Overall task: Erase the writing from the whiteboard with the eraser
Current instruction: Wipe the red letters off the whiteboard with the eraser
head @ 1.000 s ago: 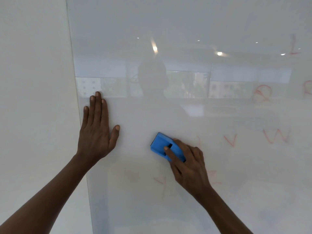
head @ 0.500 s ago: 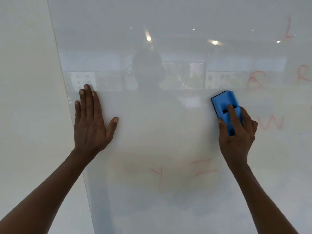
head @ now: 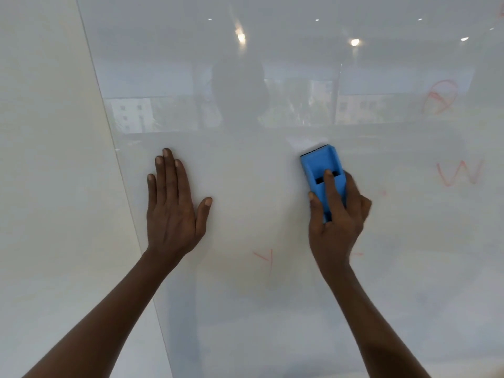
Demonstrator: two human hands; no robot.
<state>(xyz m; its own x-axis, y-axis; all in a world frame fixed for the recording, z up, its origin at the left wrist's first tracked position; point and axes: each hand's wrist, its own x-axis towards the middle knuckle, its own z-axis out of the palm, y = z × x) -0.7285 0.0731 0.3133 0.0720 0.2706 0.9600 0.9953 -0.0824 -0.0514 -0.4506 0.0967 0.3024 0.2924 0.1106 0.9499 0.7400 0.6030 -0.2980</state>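
Note:
A glossy whiteboard [head: 245, 309] fills most of the head view. My right hand [head: 336, 216] presses a blue eraser [head: 321, 170] flat against the board near its middle, index finger on top. Flat on the board to the left lies my left hand [head: 174, 208], fingers spread and holding nothing. Red letters remain: a faint Y [head: 266, 259] below between the hands, a W [head: 459, 173] to the right, and a Q-like mark [head: 439, 98] at upper right. A red trace [head: 357, 253] shows beside my right wrist.
A cream wall [head: 49, 159] borders the board's left edge [head: 120, 165]. The board mirrors ceiling lights [head: 354, 42], windows and a person's dim silhouette [head: 237, 85].
My right hand swept the eraser from the middle up to the right over the V, then back left; the V is gone. My left hand stayed flat on the board.

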